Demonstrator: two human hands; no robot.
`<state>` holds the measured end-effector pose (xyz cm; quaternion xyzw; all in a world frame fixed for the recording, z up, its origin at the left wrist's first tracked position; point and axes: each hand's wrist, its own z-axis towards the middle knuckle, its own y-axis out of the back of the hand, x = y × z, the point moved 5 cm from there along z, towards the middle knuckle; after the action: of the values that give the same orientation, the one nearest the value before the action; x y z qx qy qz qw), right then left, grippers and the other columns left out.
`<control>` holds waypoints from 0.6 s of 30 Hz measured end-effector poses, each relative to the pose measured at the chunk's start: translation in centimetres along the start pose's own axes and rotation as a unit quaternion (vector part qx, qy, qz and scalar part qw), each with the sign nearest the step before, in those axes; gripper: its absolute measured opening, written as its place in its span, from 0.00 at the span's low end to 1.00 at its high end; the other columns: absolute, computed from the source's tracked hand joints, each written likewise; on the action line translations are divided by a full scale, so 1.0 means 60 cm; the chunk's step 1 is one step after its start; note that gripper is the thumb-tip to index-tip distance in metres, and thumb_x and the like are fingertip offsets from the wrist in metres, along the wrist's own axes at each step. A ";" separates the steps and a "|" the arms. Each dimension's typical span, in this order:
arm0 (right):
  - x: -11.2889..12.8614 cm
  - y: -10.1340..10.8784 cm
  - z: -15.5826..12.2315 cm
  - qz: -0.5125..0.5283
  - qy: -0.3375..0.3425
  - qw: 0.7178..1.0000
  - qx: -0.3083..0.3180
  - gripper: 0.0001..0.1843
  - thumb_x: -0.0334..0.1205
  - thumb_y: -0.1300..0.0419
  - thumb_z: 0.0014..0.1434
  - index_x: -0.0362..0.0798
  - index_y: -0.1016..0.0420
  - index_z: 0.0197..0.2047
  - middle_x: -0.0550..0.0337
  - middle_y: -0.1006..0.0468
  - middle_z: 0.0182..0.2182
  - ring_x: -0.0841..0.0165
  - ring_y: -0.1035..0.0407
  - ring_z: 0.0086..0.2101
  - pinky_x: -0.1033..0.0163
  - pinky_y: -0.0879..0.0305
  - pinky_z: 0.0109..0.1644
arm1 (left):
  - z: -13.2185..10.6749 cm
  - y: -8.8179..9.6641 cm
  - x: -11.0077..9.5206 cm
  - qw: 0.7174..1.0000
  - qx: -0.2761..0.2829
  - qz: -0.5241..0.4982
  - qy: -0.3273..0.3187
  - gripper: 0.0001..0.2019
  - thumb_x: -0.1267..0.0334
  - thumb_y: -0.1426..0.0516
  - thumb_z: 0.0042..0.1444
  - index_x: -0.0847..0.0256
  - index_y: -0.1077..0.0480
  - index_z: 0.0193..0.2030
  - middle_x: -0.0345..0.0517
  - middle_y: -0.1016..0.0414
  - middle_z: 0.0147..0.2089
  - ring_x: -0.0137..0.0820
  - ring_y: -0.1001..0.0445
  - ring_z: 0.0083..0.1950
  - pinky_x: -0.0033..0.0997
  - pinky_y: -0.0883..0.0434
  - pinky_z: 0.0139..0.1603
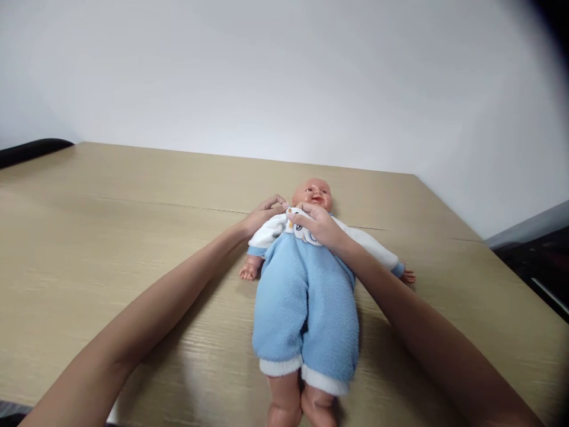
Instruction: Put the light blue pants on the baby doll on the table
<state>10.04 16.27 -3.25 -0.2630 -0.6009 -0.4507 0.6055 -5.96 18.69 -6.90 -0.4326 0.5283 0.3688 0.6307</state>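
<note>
A baby doll [312, 191] lies on its back, its head toward the wall and its bare legs toward me. It wears a fleece romper [284, 296], blue below, with white sleeves and a white chest patch with a printed figure. Small orange buttons [290, 224] show along one side of the chest. My left hand [267, 214] is at the doll's shoulder near the collar, fingertips pinched on the romper's edge. Across the chest lies my right hand [320, 226], its thumb and fingers closed on the cloth by the buttons. My fingers partly cover the collar and print.
The doll rests on a light wooden table [133, 196] with a seam running across it. Behind it rises a plain pale wall [267, 77]. A dark curved object [35, 149] is at the far left edge, and dark items [537, 261] stand beyond the right edge.
</note>
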 end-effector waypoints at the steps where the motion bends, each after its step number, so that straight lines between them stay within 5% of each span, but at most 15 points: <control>1: -0.002 0.003 0.001 0.006 -0.007 1.000 -0.005 0.26 0.64 0.29 0.57 0.52 0.31 0.31 0.66 0.29 0.25 0.68 0.35 0.26 0.61 0.41 0.30 | 0.003 0.000 0.002 1.000 0.002 0.000 0.001 0.24 0.47 0.27 0.51 0.57 0.32 0.40 0.35 0.27 0.31 0.27 0.31 0.28 0.26 0.36 0.27; 10: -0.010 0.029 0.007 0.004 -0.045 0.999 0.025 0.23 0.63 0.29 0.59 0.51 0.26 0.35 0.63 0.25 0.30 0.66 0.31 0.31 0.60 0.39 0.35 | 0.011 0.012 0.011 0.999 -0.001 0.037 -0.027 0.24 0.42 0.28 0.53 0.59 0.29 0.39 0.37 0.26 0.35 0.26 0.31 0.33 0.26 0.34 0.34; 14: 0.025 0.050 -0.001 -0.174 -0.017 0.984 0.028 0.22 0.61 0.34 0.64 0.50 0.23 0.37 0.60 0.22 0.34 0.62 0.28 0.38 0.59 0.36 0.43 | 0.035 0.008 0.012 0.999 0.022 0.027 -0.005 0.25 0.44 0.26 0.51 0.59 0.29 0.39 0.36 0.26 0.33 0.27 0.31 0.32 0.27 0.34 0.33; 18: 0.058 0.074 -0.015 -0.355 -0.022 0.934 0.027 0.22 0.60 0.41 0.70 0.50 0.22 0.36 0.57 0.18 0.37 0.58 0.26 0.42 0.57 0.38 0.45 | 0.059 -0.005 0.019 0.998 0.066 -0.002 0.017 0.25 0.47 0.24 0.47 0.59 0.29 0.38 0.38 0.25 0.35 0.29 0.28 0.34 0.29 0.32 0.35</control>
<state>13.90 16.70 0.99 -0.0262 -0.6805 -0.6139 0.3993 -4.27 21.92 -7.71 -0.3972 0.5617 0.3245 0.6492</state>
